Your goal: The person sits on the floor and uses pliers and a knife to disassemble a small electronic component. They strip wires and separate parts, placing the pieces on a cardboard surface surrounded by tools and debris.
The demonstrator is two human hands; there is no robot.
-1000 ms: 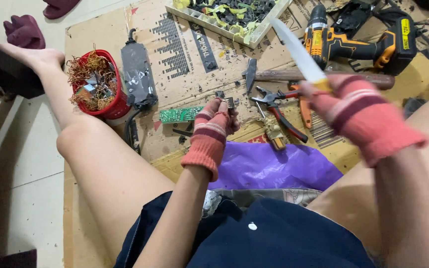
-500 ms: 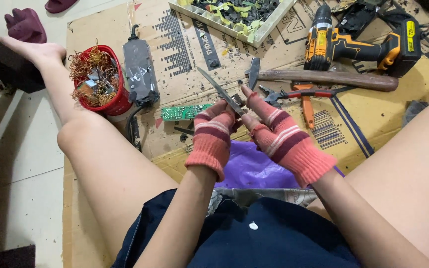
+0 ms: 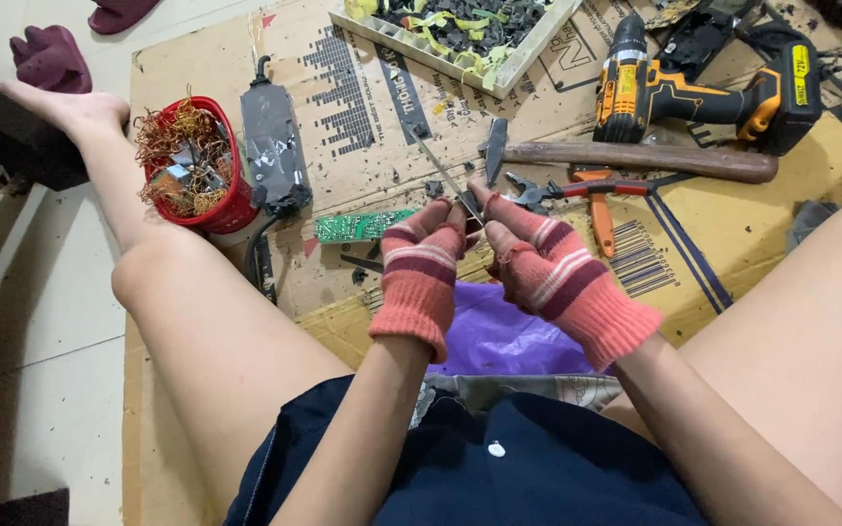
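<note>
Hands [image 3: 479, 255] in knitted wool gloves; thin metal blade [image 3: 445, 176]; matt cardboard mat [image 3: 363, 88].

Both hands wear knitted fingerless gloves, salmon pink with dark maroon and pale cream stripes across the back; the left hand [image 3: 421, 268] and right hand [image 3: 553, 273] match, ribbed cuffs at the wrists; forearms bare; dark navy shorts, legs and foot bare

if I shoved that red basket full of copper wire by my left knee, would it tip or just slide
The red basket looks squat and wide, so it would probably slide on the cardboard rather than tip. The tangled copper wire heaps above the rim, so loose strands may spill or snag. It seems light for its size, since the wire looks springy and airy.
</note>
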